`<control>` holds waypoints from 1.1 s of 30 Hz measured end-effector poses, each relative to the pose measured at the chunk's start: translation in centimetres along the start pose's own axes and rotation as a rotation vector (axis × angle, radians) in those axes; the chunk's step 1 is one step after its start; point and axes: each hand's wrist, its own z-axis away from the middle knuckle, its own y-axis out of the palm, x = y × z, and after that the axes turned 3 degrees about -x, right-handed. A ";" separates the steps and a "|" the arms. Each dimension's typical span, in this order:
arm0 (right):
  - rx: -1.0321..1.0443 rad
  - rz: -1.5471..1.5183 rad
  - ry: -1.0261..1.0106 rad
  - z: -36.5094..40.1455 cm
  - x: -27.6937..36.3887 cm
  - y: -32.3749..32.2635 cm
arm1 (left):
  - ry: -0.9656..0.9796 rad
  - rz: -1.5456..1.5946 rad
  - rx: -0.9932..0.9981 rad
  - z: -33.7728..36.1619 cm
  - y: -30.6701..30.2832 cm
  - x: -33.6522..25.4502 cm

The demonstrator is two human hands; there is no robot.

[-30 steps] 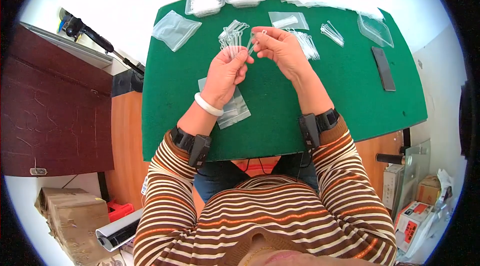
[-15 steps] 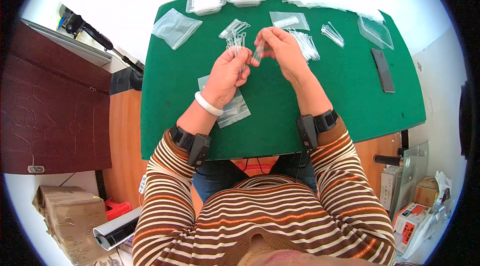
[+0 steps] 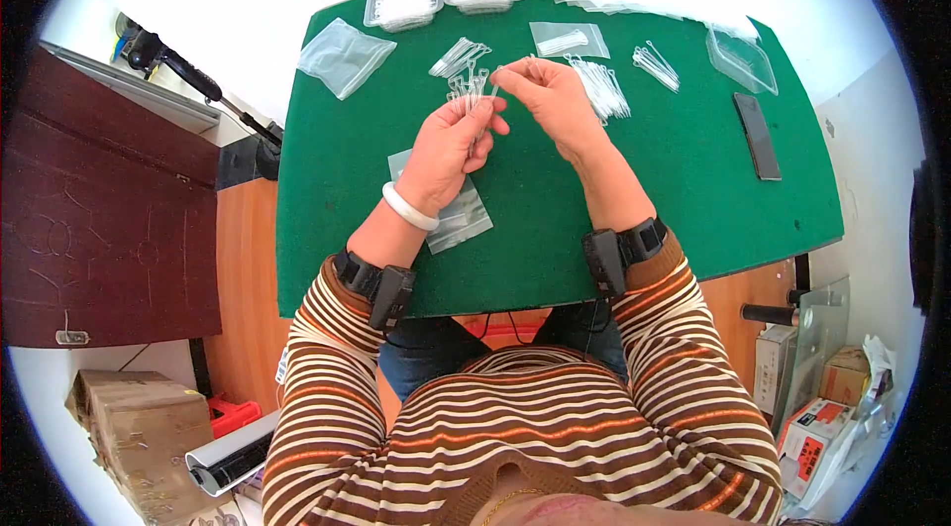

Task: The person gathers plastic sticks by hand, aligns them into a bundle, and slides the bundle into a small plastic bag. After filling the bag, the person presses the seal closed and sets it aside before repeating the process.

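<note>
My left hand point(image 3: 458, 142) is closed around a bunch of thin whitish sticks point(image 3: 470, 84), whose small looped or forked ends fan out above the fingers. Close beside it, my right hand point(image 3: 551, 102) pinches one thin pale stick point(image 3: 496, 87) between thumb and forefinger, at the edge of the bunch. A small pile of similar sticks point(image 3: 459, 57) lies just beyond my left hand. Right of my right hand is a larger pile of white sticks point(image 3: 604, 88). Under my left wrist lies a clear plastic bag point(image 3: 462, 219), partly covered.
The green table point(image 3: 555, 249) also bears two clear tubs point(image 3: 404, 1) packed with white sticks, a flat bag point(image 3: 347, 57), a bag with sticks inside point(image 3: 567, 41), a few loose sticks point(image 3: 656, 67), a clear tray point(image 3: 743, 60) and a phone point(image 3: 757, 137).
My right hand has turned slightly, and its stick has gone from low beside the left fingers up to the top of the bunch. My left hand keeps its hold nearly in place.
</note>
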 end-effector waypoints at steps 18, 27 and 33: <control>-0.011 0.029 -0.060 -0.4 -0.6 -0.1 | -0.043 -0.029 0.029 0.3 0.5 -0.5; -0.171 -0.277 0.138 -0.2 -0.1 -0.7 | -0.031 -0.022 0.021 0.1 0.3 -0.2; 0.057 -0.027 0.054 -0.1 -0.5 -0.2 | -0.033 -0.011 0.040 0.0 0.1 0.0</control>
